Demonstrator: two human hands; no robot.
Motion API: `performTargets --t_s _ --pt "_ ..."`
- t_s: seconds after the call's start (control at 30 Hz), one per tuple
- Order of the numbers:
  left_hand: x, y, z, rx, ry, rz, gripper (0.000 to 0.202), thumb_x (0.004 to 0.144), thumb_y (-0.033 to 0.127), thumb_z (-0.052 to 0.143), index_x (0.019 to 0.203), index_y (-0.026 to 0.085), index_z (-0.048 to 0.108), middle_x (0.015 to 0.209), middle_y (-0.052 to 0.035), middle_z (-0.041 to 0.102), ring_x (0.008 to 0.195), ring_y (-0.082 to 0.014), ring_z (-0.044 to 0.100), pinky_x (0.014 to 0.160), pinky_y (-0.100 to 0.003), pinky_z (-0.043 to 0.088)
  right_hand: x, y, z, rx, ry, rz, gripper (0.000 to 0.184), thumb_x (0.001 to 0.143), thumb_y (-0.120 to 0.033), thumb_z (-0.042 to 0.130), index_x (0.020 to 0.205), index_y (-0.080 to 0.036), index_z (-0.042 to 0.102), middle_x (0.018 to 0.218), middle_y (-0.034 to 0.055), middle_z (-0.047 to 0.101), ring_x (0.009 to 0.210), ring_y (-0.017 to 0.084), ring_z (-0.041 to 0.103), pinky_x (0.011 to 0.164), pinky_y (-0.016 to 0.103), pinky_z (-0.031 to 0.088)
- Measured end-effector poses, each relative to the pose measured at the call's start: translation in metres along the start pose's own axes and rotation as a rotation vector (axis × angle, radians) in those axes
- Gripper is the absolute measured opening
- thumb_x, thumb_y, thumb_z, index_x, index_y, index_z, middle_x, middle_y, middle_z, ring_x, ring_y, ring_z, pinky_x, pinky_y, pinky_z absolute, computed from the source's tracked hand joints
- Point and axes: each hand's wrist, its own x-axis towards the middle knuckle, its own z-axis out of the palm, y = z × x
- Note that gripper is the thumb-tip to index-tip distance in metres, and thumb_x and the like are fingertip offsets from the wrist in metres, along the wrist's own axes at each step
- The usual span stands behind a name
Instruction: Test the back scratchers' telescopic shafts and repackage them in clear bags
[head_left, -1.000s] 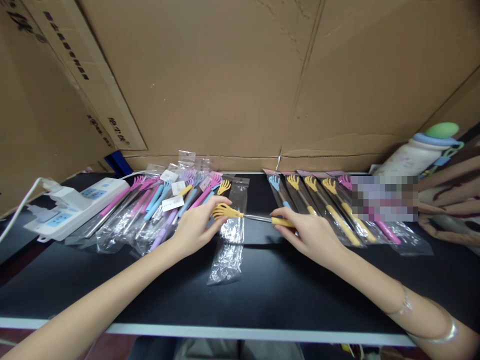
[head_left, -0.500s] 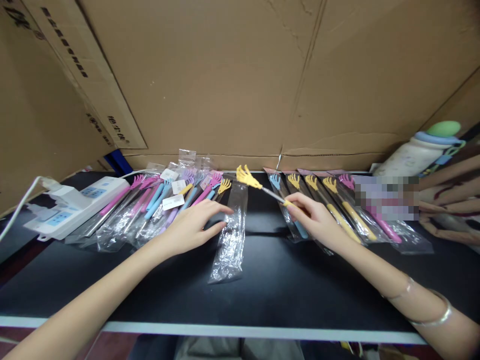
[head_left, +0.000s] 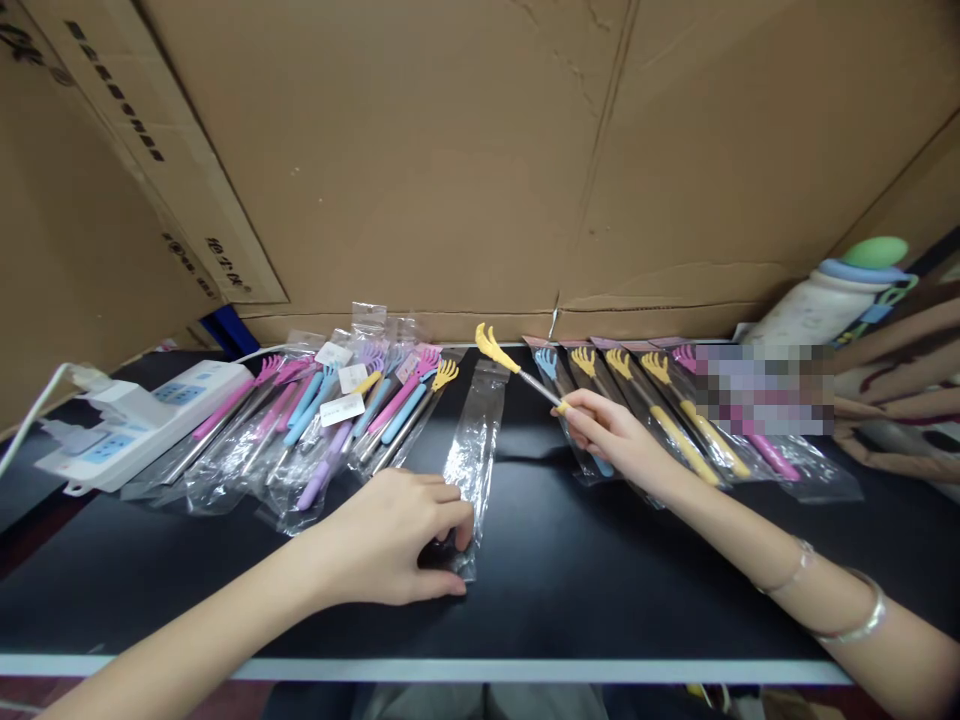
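Observation:
My right hand is closed around the yellow handle of a back scratcher. Its metal rod and yellow claw head point up and left, above the table. A clear plastic bag lies flat in front of me, slightly wrinkled. At the bag's lower end rests my left hand, its fingers bent over the plastic and its thumb apart near the bottom edge. Part of the bag is hidden under those fingers.
Several bagged back scratchers lie at the left, others at the right. A white power strip sits far left, a bottle at the back right. Cardboard walls the black table. Another person's hands show at the right edge.
My left hand has come down toward me from the bag's middle to its lower end. The back scratcher's claw has turned more side-on in my right hand.

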Motion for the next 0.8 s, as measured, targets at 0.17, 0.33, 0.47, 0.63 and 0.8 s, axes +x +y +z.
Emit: performTargets --t_s 0.17,0.33,0.47,0.63,0.8 --pt "0.002 -0.001 0.001 -0.027 -0.008 0.035 0.034 0.068 0.049 0.072 0.081 0.022 0.056 0.078 0.0040 0.061 0.069 -0.0143 0.055 0.057 -0.024 0.027 0.002 0.001 -0.002 0.021 0.018 -0.005 0.035 0.085 -0.053 0.049 0.090 -0.019 0.054 0.057 -0.0053 0.041 0.048 0.007 0.035 0.039 0.019 0.022" --pt "0.003 -0.002 0.005 -0.048 0.017 0.068 0.010 0.078 0.023 0.061 0.077 0.021 0.052 0.078 0.0059 0.061 0.071 -0.0113 0.055 0.061 -0.022 0.031 0.002 -0.001 -0.001 0.063 -0.008 0.004 0.034 0.085 -0.052 0.049 0.090 -0.019 0.054 0.056 -0.0062 0.041 0.043 0.005 0.031 0.038 0.019 0.020" --pt "0.005 -0.007 0.007 -0.049 0.130 0.000 0.008 0.080 0.017 0.054 0.078 0.021 0.048 0.074 0.0059 0.061 0.065 -0.0099 0.055 0.058 -0.021 0.031 0.000 -0.001 0.000 0.122 -0.021 0.019 0.031 0.087 -0.050 0.047 0.092 -0.020 0.052 0.055 -0.0067 0.045 0.039 0.004 0.032 0.038 0.019 0.022" --pt "0.007 -0.014 0.006 -0.099 0.320 -0.125 0.003 0.084 0.022 0.053 0.082 0.022 0.050 0.069 0.0068 0.061 0.060 -0.0092 0.057 0.056 -0.020 0.033 -0.001 -0.001 0.002 0.175 0.008 0.010 0.031 0.088 -0.049 0.045 0.093 -0.020 0.051 0.056 -0.0058 0.052 0.037 0.005 0.041 0.037 0.018 0.030" --pt "0.008 -0.017 0.005 -0.314 0.521 -0.184 0.007 0.086 0.026 0.050 0.082 0.021 0.048 0.070 0.0040 0.062 0.060 -0.0096 0.058 0.056 -0.020 0.040 -0.002 -0.002 0.003 0.241 -0.012 0.035 0.031 0.087 -0.050 0.046 0.095 -0.020 0.048 0.057 -0.0048 0.057 0.034 0.007 0.045 0.034 0.018 0.033"
